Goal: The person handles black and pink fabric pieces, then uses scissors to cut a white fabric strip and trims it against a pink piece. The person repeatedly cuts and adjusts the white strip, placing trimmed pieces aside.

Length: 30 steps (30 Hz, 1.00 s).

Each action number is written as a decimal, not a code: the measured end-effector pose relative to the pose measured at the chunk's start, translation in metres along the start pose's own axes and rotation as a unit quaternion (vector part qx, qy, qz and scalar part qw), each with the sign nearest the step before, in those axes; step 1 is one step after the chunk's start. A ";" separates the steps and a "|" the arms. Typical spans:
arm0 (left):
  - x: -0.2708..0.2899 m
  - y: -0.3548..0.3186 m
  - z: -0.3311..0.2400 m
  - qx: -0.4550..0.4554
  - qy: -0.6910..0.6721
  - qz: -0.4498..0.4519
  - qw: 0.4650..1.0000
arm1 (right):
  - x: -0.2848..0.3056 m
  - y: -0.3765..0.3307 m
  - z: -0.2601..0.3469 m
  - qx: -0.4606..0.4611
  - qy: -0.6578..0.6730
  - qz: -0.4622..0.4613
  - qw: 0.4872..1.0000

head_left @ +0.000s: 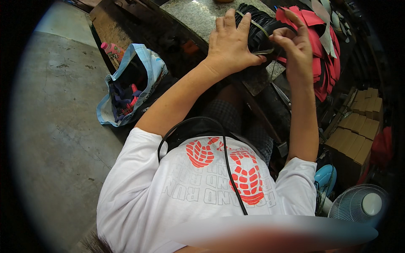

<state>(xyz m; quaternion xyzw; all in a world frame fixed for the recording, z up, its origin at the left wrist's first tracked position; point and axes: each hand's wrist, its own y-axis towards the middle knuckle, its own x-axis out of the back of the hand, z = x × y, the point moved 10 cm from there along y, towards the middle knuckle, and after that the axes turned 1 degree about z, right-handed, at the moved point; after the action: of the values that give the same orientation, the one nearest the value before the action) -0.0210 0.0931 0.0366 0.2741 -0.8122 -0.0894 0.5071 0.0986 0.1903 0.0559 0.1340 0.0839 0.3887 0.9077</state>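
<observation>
My left hand lies against the left side of a bundle of thin black pieces, its thumb and forefinger spread along the bundle's edge. A narrow pale-green band crosses the bundle from near the left forefinger toward my right hand. The right thumb and forefinger are pinched together at the band's end, though the exact grip is small to see. More of the band shows near the left thumb. A granite-like stone slab lies under and behind the bundle. The undersides of the black pieces are hidden.
Red flat pieces are heaped right of my right hand. Small brown boxes are stacked farther right, above a fan. On the left stand a light-blue bag with dark and red items and a pink bottle. A black cable hangs over my shirt.
</observation>
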 end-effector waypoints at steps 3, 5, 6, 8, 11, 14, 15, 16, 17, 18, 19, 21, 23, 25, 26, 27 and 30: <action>-0.002 0.000 0.003 0.012 0.007 0.007 1.000 | 0.011 -0.003 0.008 -0.005 0.048 -0.001 0.999; -0.001 0.000 0.003 0.007 0.007 0.003 1.000 | 0.018 -0.005 0.010 -0.002 -0.003 -0.028 1.000; -0.001 0.000 0.003 0.006 0.007 0.001 1.000 | 0.019 -0.006 0.010 0.001 -0.030 -0.042 0.999; 0.000 0.000 0.003 0.004 0.007 -0.004 1.000 | 0.012 -0.009 0.000 -0.022 -0.090 -0.044 0.995; -0.001 0.000 0.003 0.002 0.009 -0.002 1.000 | -0.013 -0.014 0.000 0.036 -0.205 -0.003 0.978; -0.001 -0.001 0.003 0.000 0.009 -0.004 1.000 | -0.016 -0.017 -0.011 -0.008 -0.156 0.004 0.988; -0.001 -0.001 0.003 0.000 0.010 -0.007 1.000 | -0.016 -0.017 -0.010 -0.005 -0.111 0.005 0.994; 0.000 -0.001 0.003 -0.001 0.011 -0.010 1.000 | -0.015 -0.017 -0.008 -0.002 -0.065 0.006 0.998; 0.001 -0.001 0.003 -0.002 0.011 -0.013 1.000 | -0.011 -0.016 -0.009 -0.018 -0.017 -0.004 1.000; 0.001 -0.001 0.002 -0.008 0.012 -0.015 1.000 | -0.007 -0.016 -0.010 -0.033 0.031 -0.013 0.999; 0.002 -0.002 0.001 -0.015 0.012 -0.018 1.000 | -0.005 -0.016 -0.010 -0.045 0.080 -0.017 0.996; 0.003 -0.002 0.000 -0.024 0.018 -0.017 0.999 | -0.001 -0.013 -0.005 -0.045 0.089 -0.014 0.995; 0.003 -0.002 -0.001 -0.027 0.029 -0.008 0.999 | 0.006 -0.011 0.005 -0.027 0.111 -0.011 0.993; 0.004 -0.002 -0.004 -0.034 0.018 -0.006 0.999 | 0.020 -0.010 0.017 -0.003 0.095 -0.027 0.995; 0.004 -0.001 -0.005 -0.038 0.014 -0.006 0.999 | 0.025 -0.010 0.022 0.002 0.094 -0.025 0.995; 0.004 -0.001 -0.006 -0.040 0.009 0.000 0.999 | 0.032 -0.011 0.026 0.012 0.096 -0.028 0.995; 0.002 0.002 -0.008 -0.040 -0.006 0.016 0.999 | 0.041 -0.016 0.027 0.013 -0.111 -0.027 0.993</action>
<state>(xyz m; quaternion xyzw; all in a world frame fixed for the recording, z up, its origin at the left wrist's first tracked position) -0.0155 0.0948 0.0425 0.2401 -0.8150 -0.1153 0.5145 0.1441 0.2044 0.0746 0.1856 -0.0089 0.3455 0.9198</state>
